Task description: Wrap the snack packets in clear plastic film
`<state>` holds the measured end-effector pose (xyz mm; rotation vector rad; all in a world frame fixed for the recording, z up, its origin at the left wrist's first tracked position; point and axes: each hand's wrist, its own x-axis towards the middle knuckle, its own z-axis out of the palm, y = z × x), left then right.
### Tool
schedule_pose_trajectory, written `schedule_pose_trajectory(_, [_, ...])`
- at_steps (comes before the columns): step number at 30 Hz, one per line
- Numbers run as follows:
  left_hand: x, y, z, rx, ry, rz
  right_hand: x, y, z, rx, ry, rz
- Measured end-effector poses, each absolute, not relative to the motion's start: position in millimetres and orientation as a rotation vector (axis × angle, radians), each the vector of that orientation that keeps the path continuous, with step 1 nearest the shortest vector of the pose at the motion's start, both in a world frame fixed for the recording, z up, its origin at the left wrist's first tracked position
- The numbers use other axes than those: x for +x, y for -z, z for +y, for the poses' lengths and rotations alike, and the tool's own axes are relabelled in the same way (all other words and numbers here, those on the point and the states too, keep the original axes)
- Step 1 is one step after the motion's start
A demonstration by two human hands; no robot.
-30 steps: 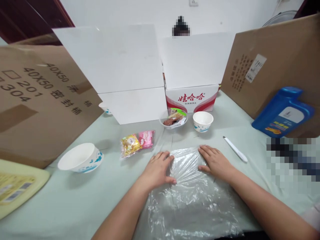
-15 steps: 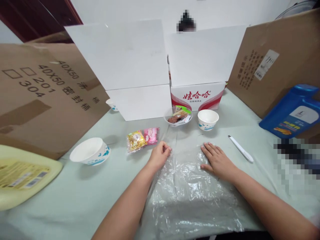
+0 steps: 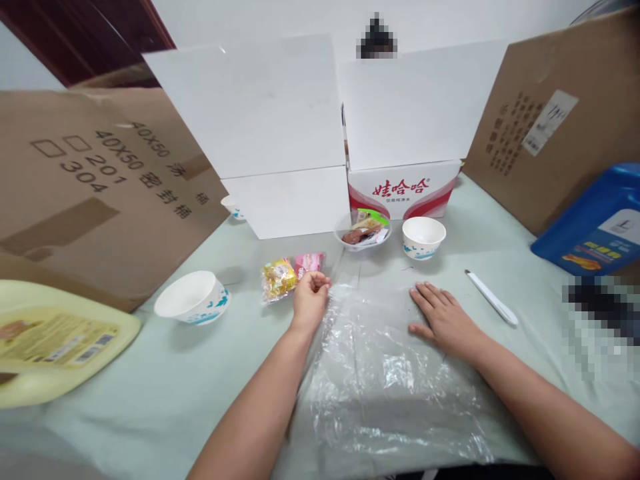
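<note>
A clear plastic sheet (image 3: 385,373) lies spread on the pale green table (image 3: 150,393) in front of me. My right hand (image 3: 443,319) rests flat on its far right part, fingers stretched out. My left hand (image 3: 310,299) is curled at the sheet's far left corner, fingers pinched together at the plastic's edge. Just beyond that hand lie a yellow snack packet (image 3: 278,279) and a pink snack packet (image 3: 309,263).
A white paper bowl (image 3: 192,298) sits at the left, a smaller one (image 3: 423,237) and a bowl of wrapped snacks (image 3: 363,233) farther back. A white pen-like tool (image 3: 491,306) lies right. Cardboard boxes (image 3: 100,193), white boxes (image 3: 280,133), a blue bottle (image 3: 597,227) and a yellow container (image 3: 55,340) ring the table.
My left hand has gone from flat on the sheet to curled at its far left corner, moving left and away. My right hand stays flat. The view has shifted a little.
</note>
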<state>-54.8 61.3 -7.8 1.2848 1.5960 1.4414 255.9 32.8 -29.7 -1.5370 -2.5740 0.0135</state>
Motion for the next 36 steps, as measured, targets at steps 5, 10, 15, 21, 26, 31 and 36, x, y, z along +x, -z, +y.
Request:
schedule_pose_trajectory(5, [-59.2,7.9,63.1,1.401,-1.378,1.737,260.2,25.2,37.6,-1.611,-0.012,-2.54])
schedule_pose_trajectory(10, [-50.3,0.1,50.5,1.693,-1.028,1.91,253.2,-1.1,21.3,-1.391,0.015,-2.466])
schedule_pose_trajectory(15, [-41.3,-5.0,42.4,1.856,-0.798,1.887,234.6,-23.7,-8.3,-0.998,-0.435,-2.711])
schedule_pose_trajectory(21, [-49.7,-5.3,47.7,1.466,-0.9,1.555,232.0,-26.6,-11.0,-0.963,-0.627,-2.85])
schedule_pose_trajectory(26, [-54.3,-14.1,45.4,1.193,-0.883,1.31,237.2,-27.1,-8.6,-0.975,-0.656,-2.862])
schedule_pose_trajectory(31, [-51.5,-9.3,48.2,1.295,-0.934,1.304,236.8,-26.4,-9.2,-0.977,-0.639,-2.86])
schedule_pose_trajectory(36, [-56.2,-12.4,47.3,1.217,-0.986,1.221,236.3,-26.6,-8.8,-0.989,-0.642,-2.886])
